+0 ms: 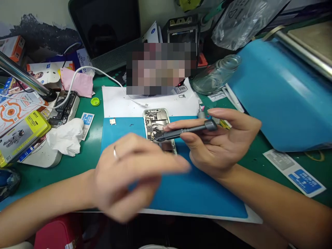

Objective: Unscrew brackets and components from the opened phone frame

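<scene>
The right hand [225,143] grips a dark screwdriver [193,131] between thumb and fingers, its capped end toward the palm and its thin end reaching left across the opened phone [157,119]; whether the tip touches the phone cannot be told. The phone lies beyond the left hand [129,174] and ahead and to the left of the right, on the blue mat [204,193] over the green tabletop [80,185]. The left hand, blurred, stretches its index finger toward the right wrist with the other fingers curled; I cannot tell whether it pinches anything. The screwdriver slants almost flat, so good work would mean raising it upright over a screw, a fingertip on the cap for light downward pressure, thumb and another finger turning the barrel. The left hand would serve better bracing the phone by its edges, away from the exposed parts, since a light body like this probably slides or twists under a turning tool. It also seems wise to keep both wrists clear of the small metal piece [112,121] beyond the left hand, which a sleeve or knuckle could sweep off.
</scene>
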The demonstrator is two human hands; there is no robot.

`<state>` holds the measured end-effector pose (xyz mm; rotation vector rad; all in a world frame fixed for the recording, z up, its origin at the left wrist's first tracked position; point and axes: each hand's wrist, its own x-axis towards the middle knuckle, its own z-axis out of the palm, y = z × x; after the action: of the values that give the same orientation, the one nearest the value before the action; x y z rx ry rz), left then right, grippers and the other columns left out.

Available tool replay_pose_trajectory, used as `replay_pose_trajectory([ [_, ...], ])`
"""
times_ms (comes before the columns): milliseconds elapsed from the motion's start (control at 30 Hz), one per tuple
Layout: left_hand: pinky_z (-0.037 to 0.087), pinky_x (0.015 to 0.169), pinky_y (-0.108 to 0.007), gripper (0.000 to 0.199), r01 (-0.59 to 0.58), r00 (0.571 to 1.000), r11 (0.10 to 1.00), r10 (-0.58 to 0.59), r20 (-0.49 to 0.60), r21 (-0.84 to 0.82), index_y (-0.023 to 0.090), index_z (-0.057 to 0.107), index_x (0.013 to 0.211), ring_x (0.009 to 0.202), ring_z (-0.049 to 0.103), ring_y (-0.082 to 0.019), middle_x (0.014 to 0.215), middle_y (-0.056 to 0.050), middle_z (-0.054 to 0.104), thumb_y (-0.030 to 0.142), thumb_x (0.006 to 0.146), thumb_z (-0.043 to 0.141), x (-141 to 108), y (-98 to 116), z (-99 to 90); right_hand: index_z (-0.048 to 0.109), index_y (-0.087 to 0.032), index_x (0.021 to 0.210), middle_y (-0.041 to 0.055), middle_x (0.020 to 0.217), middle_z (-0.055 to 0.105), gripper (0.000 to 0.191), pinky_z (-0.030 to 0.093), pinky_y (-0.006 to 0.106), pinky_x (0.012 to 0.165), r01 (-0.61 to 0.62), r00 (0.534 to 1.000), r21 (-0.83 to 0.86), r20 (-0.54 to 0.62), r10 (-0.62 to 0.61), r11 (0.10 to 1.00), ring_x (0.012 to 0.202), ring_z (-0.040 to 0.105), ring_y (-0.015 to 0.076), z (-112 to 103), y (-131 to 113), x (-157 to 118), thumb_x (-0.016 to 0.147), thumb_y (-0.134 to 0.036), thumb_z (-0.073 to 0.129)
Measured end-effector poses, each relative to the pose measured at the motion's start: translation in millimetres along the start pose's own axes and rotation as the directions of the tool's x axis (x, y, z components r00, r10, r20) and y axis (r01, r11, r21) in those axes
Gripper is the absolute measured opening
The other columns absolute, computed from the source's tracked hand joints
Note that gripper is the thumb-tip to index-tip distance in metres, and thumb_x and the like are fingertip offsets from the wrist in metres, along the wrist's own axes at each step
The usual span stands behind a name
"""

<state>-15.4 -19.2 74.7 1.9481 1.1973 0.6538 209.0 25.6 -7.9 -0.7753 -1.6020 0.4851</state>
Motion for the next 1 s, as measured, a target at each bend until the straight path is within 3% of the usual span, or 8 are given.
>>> replay_pose_trajectory([
  [67, 0.049, 0.078, -0.035, 0.018, -0.132, 0.981, 0.99, 0.136, -0.138, 0.04, 0.025, 0.061, 0.106, 0.083, 0.058, -0.017, 0.095, -0.004, 0.065, 0.036, 0.094, 0.053, 15.6, -12.1, 6.0, 0.046, -0.037, 0.132, 0.0012, 0.106, 0.067, 0.048, 0.07, 0.039, 0.075, -0.014, 0.999, 0.002, -0.04, 0.014, 1.0, 0.084, 0.078, 0.0227, -0.9, 0.6, 1.8, 0.092, -0.024, 0.068],
  [133, 0.046, 0.077, -0.032, 0.019, -0.123, 0.971, 0.988, 0.14, -0.193, 0.097, 0.022, 0.057, 0.113, 0.084, 0.055, -0.015, 0.1, -0.004, 0.063, 0.023, 0.094, 0.056, 21.7, -18.5, 14.4, 0.048, -0.037, 0.13, 0.0007, 0.106, 0.066, 0.044, 0.07, 0.036, 0.074, -0.02, 0.998, 0.032, -0.064, 0.022, 0.999, 0.082, 0.078, 0.0198, -0.8, -0.2, 5.7, 0.093, -0.022, 0.066],
  [233, 0.043, 0.072, -0.027, 0.026, 0.021, 0.982, 0.995, -0.039, -0.186, -0.099, 0.022, 0.051, 0.12, 0.076, 0.048, -0.012, 0.1, -0.002, 0.058, 0.024, 0.095, 0.058, 14.8, -18.1, 34.7, 0.051, -0.036, 0.124, -0.0014, 0.099, 0.065, 0.038, 0.069, 0.032, 0.069, -0.03, 0.993, 0.089, -0.109, 0.039, 0.996, 0.075, 0.076, 0.016, 0.5, -1.7, 10.9, 0.093, -0.018, 0.065],
  [333, 0.044, 0.068, -0.024, 0.027, 0.191, 0.962, 0.887, -0.254, -0.099, -0.42, 0.023, 0.045, 0.117, 0.071, 0.047, -0.009, 0.099, 0.0, 0.054, 0.03, 0.096, 0.059, 5.7, -15.2, 58.8, 0.052, -0.035, 0.12, -0.0034, 0.089, 0.067, 0.032, 0.067, 0.033, 0.064, -0.07, 0.986, 0.137, -0.141, 0.089, 0.988, 0.074, 0.076, 0.0179, 0.4, -2.0, 11.4, 0.094, -0.022, 0.064],
  [433, 0.037, 0.059, -0.021, 0.022, 0.252, 0.944, 0.795, -0.326, -0.038, -0.552, 0.022, 0.045, 0.099, 0.064, 0.042, -0.008, 0.076, 0.006, 0.046, 0.038, 0.096, 0.061, 6.0, -16.7, 72.8, 0.054, -0.037, 0.12, -0.0027, 0.086, 0.07, 0.03, 0.066, 0.036, 0.063, -0.112, 0.97, 0.149, -0.198, 0.141, 0.982, 0.074, 0.076, 0.0209, -1.6, -3.2, 9.0, 0.093, -0.029, 0.066],
  [533, 0.031, 0.054, -0.02, 0.026, 0.244, 0.958, 0.806, -0.286, 0.005, -0.54, 0.02, 0.051, 0.098, 0.056, 0.037, -0.007, 0.063, 0.009, 0.041, 0.042, 0.095, 0.063, 11.0, -19.4, 73.3, 0.057, -0.037, 0.121, -0.0009, 0.088, 0.073, 0.031, 0.065, 0.036, 0.059, -0.119, 0.96, 0.145, -0.235, 0.151, 0.982, 0.071, 0.075, 0.0211, -2.8, -7.2, 6.9, 0.092, -0.033, 0.067],
  [733, 0.029, 0.048, -0.02, 0.032, 0.25, 0.967, 0.851, -0.241, 0.079, -0.463, 0.015, 0.068, 0.11, 0.048, 0.038, -0.006, 0.059, 0.007, 0.048, 0.042, 0.093, 0.066, 13.8, -21.0, 68.8, 0.057, -0.038, 0.123, -0.0013, 0.083, 0.075, 0.032, 0.067, 0.037, 0.062, -0.136, 0.971, 0.139, -0.178, 0.16, 0.981, 0.068, 0.075, 0.0217, -0.1, -13.1, 5.1, 0.093, -0.036, 0.066],
  [1000, 0.037, 0.05, -0.02, 0.032, 0.243, 0.969, 0.861, -0.238, 0.067, -0.446, 0.015, 0.075, 0.104, 0.052, 0.052, -0.009, 0.057, 0.003, 0.058, 0.042, 0.098, 0.057, 13.7, -21.7, 67.8, 0.061, -0.039, 0.126, -0.0017, 0.089, 0.077, 0.037, 0.067, 0.037, 0.065, -0.162, 0.967, 0.215, -0.158, 0.198, 0.963, 0.071, 0.076, 0.0217, -2.3, -10.1, 2.5, 0.091, -0.031, 0.069],
])
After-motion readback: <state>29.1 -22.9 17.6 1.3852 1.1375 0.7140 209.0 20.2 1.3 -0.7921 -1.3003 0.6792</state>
